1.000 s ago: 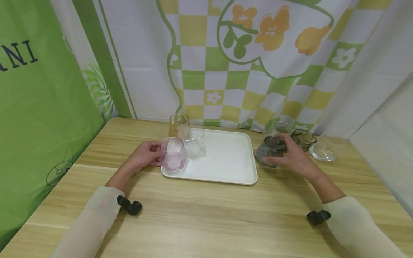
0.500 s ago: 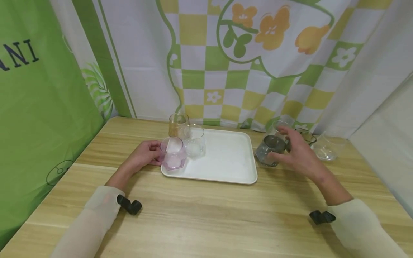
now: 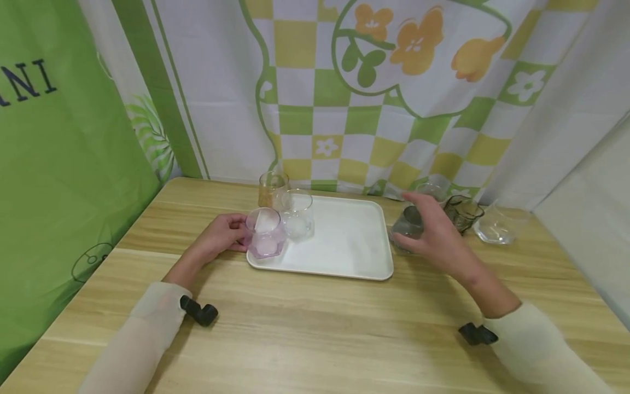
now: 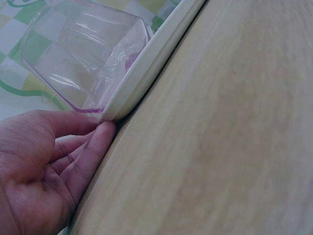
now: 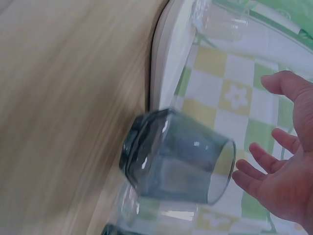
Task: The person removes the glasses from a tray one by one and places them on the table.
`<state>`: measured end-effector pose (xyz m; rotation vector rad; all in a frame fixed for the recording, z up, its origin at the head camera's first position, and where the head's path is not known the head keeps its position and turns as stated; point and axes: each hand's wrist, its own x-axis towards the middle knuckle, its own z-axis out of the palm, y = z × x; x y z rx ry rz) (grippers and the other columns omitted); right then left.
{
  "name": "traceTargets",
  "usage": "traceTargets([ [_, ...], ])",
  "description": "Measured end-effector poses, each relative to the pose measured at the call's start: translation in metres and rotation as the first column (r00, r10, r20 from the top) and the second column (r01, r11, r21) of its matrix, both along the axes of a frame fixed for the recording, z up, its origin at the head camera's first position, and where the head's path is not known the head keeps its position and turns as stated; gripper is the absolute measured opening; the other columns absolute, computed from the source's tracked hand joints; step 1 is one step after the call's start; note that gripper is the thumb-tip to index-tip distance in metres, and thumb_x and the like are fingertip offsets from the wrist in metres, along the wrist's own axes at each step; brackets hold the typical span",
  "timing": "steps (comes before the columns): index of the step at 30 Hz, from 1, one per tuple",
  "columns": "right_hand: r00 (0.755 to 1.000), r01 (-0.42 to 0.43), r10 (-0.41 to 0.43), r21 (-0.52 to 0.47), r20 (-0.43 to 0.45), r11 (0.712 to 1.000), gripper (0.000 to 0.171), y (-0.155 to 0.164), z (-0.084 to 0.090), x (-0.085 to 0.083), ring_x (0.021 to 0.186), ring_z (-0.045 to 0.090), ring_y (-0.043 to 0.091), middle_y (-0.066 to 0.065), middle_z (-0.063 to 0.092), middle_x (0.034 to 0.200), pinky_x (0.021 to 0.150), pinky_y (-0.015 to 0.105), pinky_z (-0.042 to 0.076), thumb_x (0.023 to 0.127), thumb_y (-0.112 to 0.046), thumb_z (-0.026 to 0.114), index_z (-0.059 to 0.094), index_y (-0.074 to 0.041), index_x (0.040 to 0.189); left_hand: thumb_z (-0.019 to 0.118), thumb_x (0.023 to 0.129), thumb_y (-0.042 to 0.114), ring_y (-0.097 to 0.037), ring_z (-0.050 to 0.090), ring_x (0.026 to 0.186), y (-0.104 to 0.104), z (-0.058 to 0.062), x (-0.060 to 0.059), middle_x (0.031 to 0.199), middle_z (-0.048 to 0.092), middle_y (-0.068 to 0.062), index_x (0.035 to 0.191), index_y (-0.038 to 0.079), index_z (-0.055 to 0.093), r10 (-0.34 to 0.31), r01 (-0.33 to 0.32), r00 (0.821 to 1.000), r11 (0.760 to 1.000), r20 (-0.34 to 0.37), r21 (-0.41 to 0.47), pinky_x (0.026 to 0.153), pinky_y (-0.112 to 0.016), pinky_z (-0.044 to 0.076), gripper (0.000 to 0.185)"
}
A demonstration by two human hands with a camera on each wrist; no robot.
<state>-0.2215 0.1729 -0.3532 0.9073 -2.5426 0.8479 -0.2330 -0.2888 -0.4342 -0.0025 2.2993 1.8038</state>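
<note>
My left hand point(image 3: 225, 234) pinches the left edge of a white tray point(image 4: 146, 73), its fingertips right at the rim. On the tray near that hand stands a pink-tinted glass point(image 3: 266, 241) with a faceted base. Just behind it is a clear glass point(image 3: 297, 219). My right hand point(image 3: 438, 232) is beside a grey-blue glass point(image 3: 408, 227) on the table, just right of the tray. In the right wrist view the fingers point(image 5: 261, 161) are spread and loosely bent, near the rim of the grey-blue glass point(image 5: 171, 156), with nothing between them. The head view shows this hand partly covering the glass.
An amber glass point(image 3: 272, 191) stands at the tray's back left. To the right of my right hand are a dark wavy-rimmed glass point(image 3: 464, 214) and a clear glass point(image 3: 494, 227); another clear glass point(image 3: 432, 191) is behind. A patterned curtain point(image 3: 364, 120) hangs along the table's back edge.
My right hand has loosened from the grey-blue glass, moved slightly right, then come back left over it. The glass stays in place. The left hand and the tray have not moved.
</note>
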Motion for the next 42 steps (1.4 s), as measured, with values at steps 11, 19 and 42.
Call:
traceTargets([
  [11,0.992,-0.035,0.041,-0.055,0.116,0.998,0.075,-0.036,-0.005,-0.004,0.135,0.043,0.042,0.023,0.045,0.147,0.108,0.061,0.04,0.088,-0.012,0.083,0.042,0.003,0.149,0.056,0.1,-0.004,-0.014,0.064,0.076,0.0,0.0,0.0,0.101,0.062,-0.015,0.136,-0.013,0.05,-0.005,0.006,1.0,1.0,-0.002,0.011,0.067,-0.027,0.063,0.038],
  [19,0.965,-0.051,0.073,-0.09,0.253,0.995,0.077,-0.064,-0.01,-0.014,0.136,0.042,0.04,0.02,0.043,0.15,0.108,0.056,0.044,0.09,-0.014,0.081,0.038,-0.001,0.153,0.06,0.099,-0.006,-0.015,0.063,0.078,0.001,0.004,0.0,0.1,0.06,-0.013,0.138,-0.012,0.05,0.016,-0.016,1.0,1.0,0.007,0.0,0.069,-0.028,0.063,0.041],
  [42,0.875,-0.069,0.18,-0.253,0.448,0.965,0.078,-0.14,-0.026,-0.031,0.134,0.048,0.041,0.016,0.045,0.151,0.106,0.053,0.048,0.089,-0.019,0.082,0.039,-0.013,0.154,0.056,0.097,-0.008,-0.013,0.063,0.074,0.001,0.0,0.0,0.093,0.06,-0.01,0.134,-0.014,0.05,-0.025,0.026,1.0,0.999,-0.018,0.033,0.066,-0.026,0.063,0.038],
])
